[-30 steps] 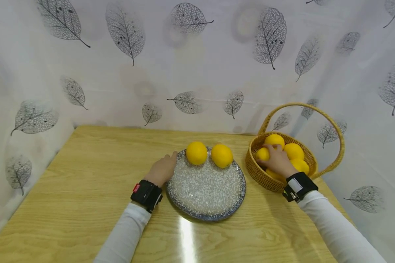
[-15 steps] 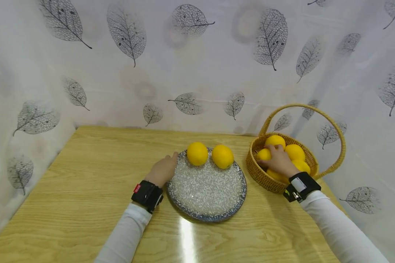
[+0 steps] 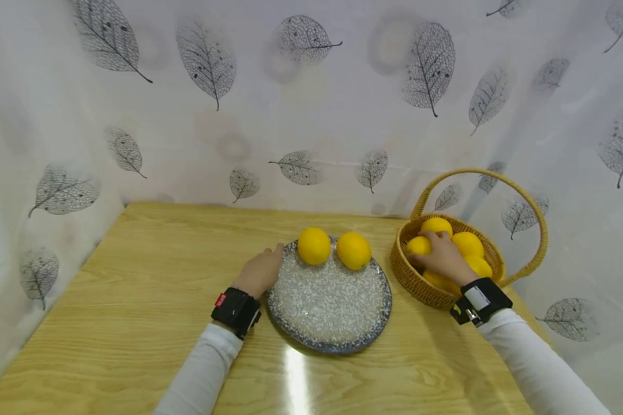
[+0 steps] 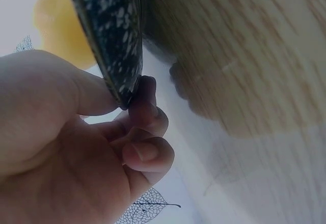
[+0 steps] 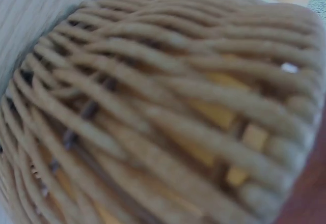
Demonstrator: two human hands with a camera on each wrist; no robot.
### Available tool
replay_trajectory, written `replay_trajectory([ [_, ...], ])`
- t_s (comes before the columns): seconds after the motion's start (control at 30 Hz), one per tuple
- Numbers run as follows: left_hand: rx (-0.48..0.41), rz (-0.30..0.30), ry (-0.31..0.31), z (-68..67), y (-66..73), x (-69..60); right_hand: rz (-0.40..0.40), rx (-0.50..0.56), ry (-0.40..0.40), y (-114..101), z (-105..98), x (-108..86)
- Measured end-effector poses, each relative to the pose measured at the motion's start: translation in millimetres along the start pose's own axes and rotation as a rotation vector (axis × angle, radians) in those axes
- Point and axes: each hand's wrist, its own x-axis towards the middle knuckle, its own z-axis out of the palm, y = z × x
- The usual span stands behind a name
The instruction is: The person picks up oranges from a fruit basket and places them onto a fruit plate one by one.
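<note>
A round speckled grey plate (image 3: 329, 305) with a dark blue rim lies on the table, bearing two yellow oranges, a left one (image 3: 314, 246) and a right one (image 3: 353, 251), near its far edge. My left hand (image 3: 259, 272) pinches the plate's left rim; in the left wrist view the thumb is above the rim (image 4: 119, 56) and the fingers are beneath. Inside a wicker basket (image 3: 420, 288) on the right, my right hand (image 3: 443, 259) has its fingers and thumb around an orange (image 3: 419, 245). Its palm side is hidden, and basket weave fills the right wrist view.
Several more oranges (image 3: 468, 244) sit in the basket around my right hand. The basket's tall arched handle (image 3: 542, 230) leans to the right. A leaf-print curtain (image 3: 322, 104) hangs behind and beside the wooden table (image 3: 135, 300).
The head view has shifted slightly, so everything appears a little lower and further right. Both hands keep their places on the plate rim and in the basket.
</note>
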Motion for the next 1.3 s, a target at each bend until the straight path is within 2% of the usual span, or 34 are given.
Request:
replay_trajectory([
  [0.2, 0.002, -0.016, -0.027, 0.9, 2.5, 2.5, 0.009, 0.030, 0.027, -1.3, -2.0, -7.0],
  [0.5, 0.007, -0.016, -0.009, 0.7, 0.3, 2.6, -0.023, 0.050, 0.056, -14.4, -9.9, -13.8],
  [0.83, 0.001, -0.004, -0.003, 1.8, -2.9, 3.5, -0.037, 0.039, 0.084, -33.8, -20.8, -20.9],
  [1.17, 0.001, 0.015, 0.007, -0.8, -2.9, 1.4, -0.066, -0.031, 0.181, -55.0, -25.6, -28.3],
  [1.3, 0.006, 0.019, 0.007, -1.1, -2.3, 0.1, -0.085, -0.032, 0.188, -66.9, -26.4, -32.6],
])
